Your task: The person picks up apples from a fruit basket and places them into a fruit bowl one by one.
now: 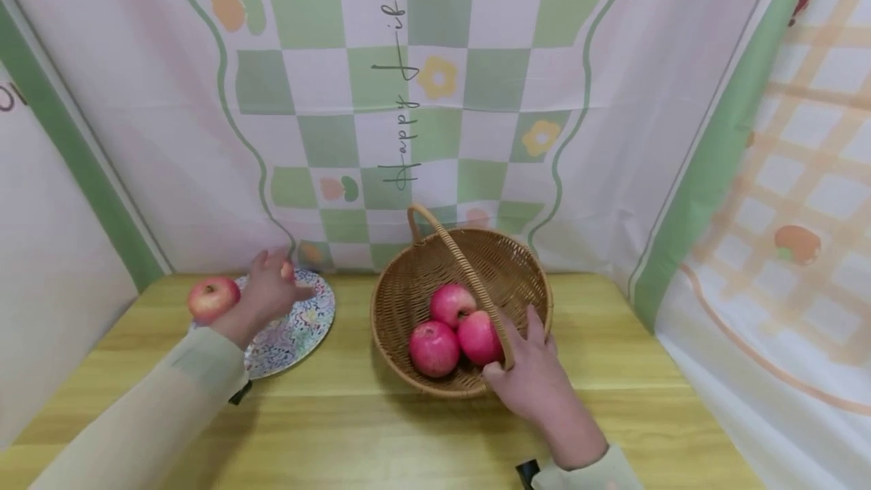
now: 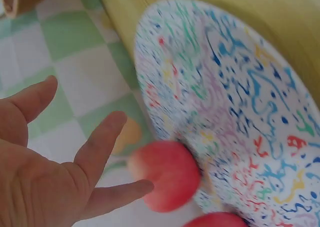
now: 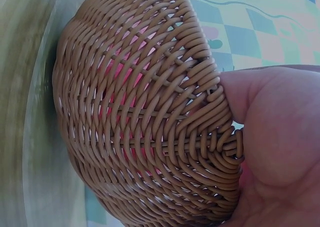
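My left hand (image 1: 268, 293) is over a round plate (image 1: 309, 324) covered in a multicoloured squiggle pattern. Its fingers are spread, and nothing is held in them. A red-and-yellow apple (image 1: 214, 299) sits at the plate's left edge. Behind the hand, another apple (image 2: 165, 176) shows beside the fingertips in the left wrist view, with part of one more red fruit at the bottom border. My right hand (image 1: 534, 376) grips a brown wicker basket (image 1: 391, 308) by its near-right rim, at the foot of the arched handle (image 1: 449, 248). Three red apples (image 1: 434, 348) lie inside the basket.
Plate and basket stand apart on a wood-grain table (image 1: 354, 429). A checkered cloth (image 1: 435, 82) hangs right behind them, and more curtains (image 1: 782, 248) close off both sides.
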Demonstrator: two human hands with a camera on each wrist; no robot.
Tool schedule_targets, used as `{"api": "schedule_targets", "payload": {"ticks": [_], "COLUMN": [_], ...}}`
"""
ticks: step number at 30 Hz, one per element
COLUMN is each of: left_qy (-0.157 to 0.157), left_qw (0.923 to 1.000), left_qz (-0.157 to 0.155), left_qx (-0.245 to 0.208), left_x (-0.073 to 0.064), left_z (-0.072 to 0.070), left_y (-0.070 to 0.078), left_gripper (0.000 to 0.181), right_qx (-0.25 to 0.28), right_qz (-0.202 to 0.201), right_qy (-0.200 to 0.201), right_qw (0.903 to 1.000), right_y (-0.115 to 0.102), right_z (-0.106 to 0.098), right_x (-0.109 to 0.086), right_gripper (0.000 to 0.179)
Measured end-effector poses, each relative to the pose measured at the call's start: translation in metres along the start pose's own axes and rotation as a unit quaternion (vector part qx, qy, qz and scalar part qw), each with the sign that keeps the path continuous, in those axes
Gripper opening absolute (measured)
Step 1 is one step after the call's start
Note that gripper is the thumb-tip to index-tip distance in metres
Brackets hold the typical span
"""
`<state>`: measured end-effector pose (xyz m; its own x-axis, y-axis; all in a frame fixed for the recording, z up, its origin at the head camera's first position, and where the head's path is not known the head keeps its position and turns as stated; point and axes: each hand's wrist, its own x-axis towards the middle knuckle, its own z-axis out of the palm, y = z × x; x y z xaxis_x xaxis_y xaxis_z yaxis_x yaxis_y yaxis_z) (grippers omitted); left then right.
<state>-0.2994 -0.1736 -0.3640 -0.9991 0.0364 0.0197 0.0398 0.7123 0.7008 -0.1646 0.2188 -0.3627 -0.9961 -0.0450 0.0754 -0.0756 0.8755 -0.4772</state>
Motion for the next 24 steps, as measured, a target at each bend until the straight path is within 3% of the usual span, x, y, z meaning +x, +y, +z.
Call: {"api": "schedule_targets", "payload": {"ticks": [3, 5, 7, 10, 13, 21, 22, 24], "left_qy": [-0.022, -0.046, -0.077, -0.136, -0.189, -0.263, -0.270, -0.277], "left_qw": [0.9996, 0.9968, 0.9890, 0.9638, 0.9384, 0.8890, 0.8840, 0.8811], "left_qz": [0.004, 0.004, 0.003, -0.002, -0.001, 0.076, 0.081, 0.083], "left_qx": [-0.020, -0.066, -0.126, -0.229, -0.289, -0.367, -0.373, -0.374], "left_x": [-0.007, -0.011, -0.015, -0.022, -0.030, -0.045, -0.046, -0.048], "left_z": [0.002, 0.004, 0.006, 0.009, 0.011, 0.026, 0.029, 0.035], "left_y": [0.009, 0.015, 0.022, 0.033, 0.045, 0.066, 0.068, 0.072], "left_gripper": [0.115, 0.116, 0.114, 0.111, 0.104, 0.097, 0.097, 0.096], "right_qx": [-0.002, -0.003, -0.003, -0.004, -0.005, 0.001, 0.003, 0.005], "right_qz": [0.000, 0.001, 0.002, 0.004, 0.000, -0.006, -0.005, -0.006], "right_qy": [-0.001, -0.002, -0.005, -0.005, -0.001, 0.005, 0.004, 0.003], "right_qw": [1.0000, 1.0000, 1.0000, 1.0000, 1.0000, 1.0000, 1.0000, 1.0000], "right_y": [-0.001, -0.001, -0.001, -0.001, -0.001, -0.002, -0.002, -0.004], "right_z": [0.000, -0.001, -0.001, -0.001, -0.001, -0.001, 0.000, 0.000], "right_x": [0.000, 0.000, 0.000, -0.001, -0.001, -0.001, -0.001, -0.002], "right_gripper": [0.085, 0.085, 0.086, 0.086, 0.085, 0.085, 0.086, 0.087]}}
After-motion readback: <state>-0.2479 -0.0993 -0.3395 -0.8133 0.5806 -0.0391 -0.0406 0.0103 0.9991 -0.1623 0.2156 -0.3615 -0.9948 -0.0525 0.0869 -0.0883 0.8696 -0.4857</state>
